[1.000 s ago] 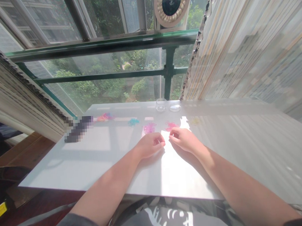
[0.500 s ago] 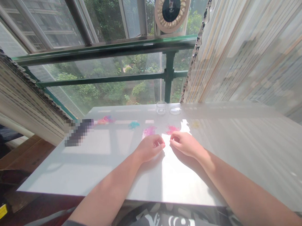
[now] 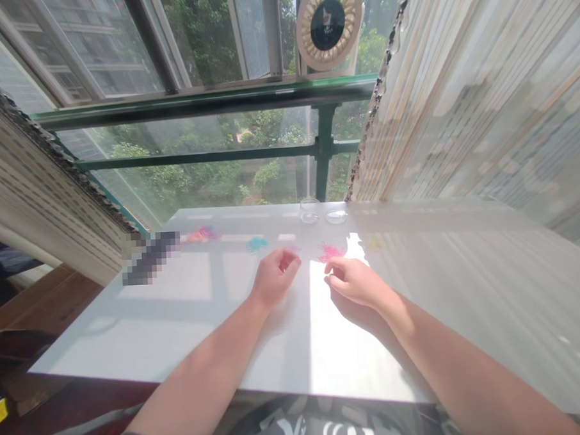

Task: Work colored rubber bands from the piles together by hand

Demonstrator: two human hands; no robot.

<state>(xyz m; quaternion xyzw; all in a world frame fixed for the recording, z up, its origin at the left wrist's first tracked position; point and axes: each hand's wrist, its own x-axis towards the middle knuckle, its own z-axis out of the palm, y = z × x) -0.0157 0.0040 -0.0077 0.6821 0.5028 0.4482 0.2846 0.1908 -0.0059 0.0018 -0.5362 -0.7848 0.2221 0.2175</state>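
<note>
My left hand (image 3: 276,276) is raised over the table with its fingers curled toward the thumb, in front of a small purple pile (image 3: 295,248) of thin, stringy pieces that it mostly hides. My right hand (image 3: 353,279) stays low over the sunlit patch, thumb and forefinger bent together. Whatever either hand pinches is too small to make out. Just beyond the right fingers lies a pink pile (image 3: 328,250) of similar thin, tangled pieces, perhaps small rubber bands. A teal pile (image 3: 257,244) sits farther off, left of my left hand.
The white table (image 3: 170,332) stands against a window with a green railing (image 3: 208,104). Near its far edge are a clear glass cup (image 3: 309,212) and a shallow clear dish (image 3: 337,216). A multicoloured pile (image 3: 202,234) and a blurred dark object (image 3: 152,257) lie left; a yellow pile (image 3: 376,243) lies right.
My left hand has moved away from the right one, leftward and forward, and now covers most of the purple pile. The right hand has barely moved. The view has tilted up slightly.
</note>
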